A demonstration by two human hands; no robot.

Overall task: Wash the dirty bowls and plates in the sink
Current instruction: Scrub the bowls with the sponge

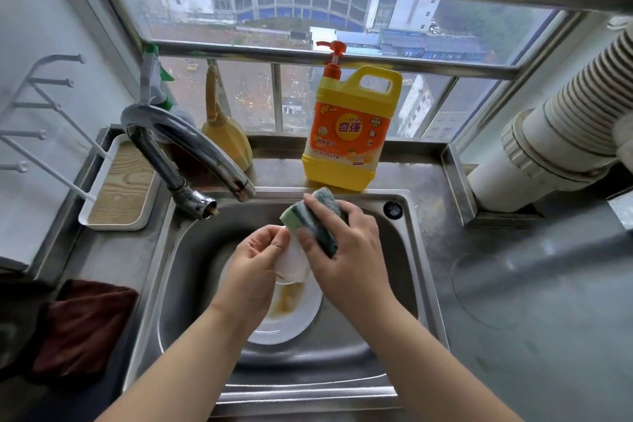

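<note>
Over the steel sink [191,284], my left hand [255,267] grips a small white bowl [291,262], which is tilted and mostly hidden between my hands. My right hand [346,250] is closed on a green scouring sponge [313,221] pressed against the bowl's upper side. Below them in the basin lies a white plate [294,319] smeared with brown sauce. The tap [191,154] arches over the basin's back left, and no water runs from it.
A yellow dish-soap jug [347,134] with an orange pump stands on the ledge behind the sink. To the left are a white tray [120,188] and a yellow brush [226,137]. A dark red cloth [85,325] lies at the left. White pipes [555,140] rise at the right.
</note>
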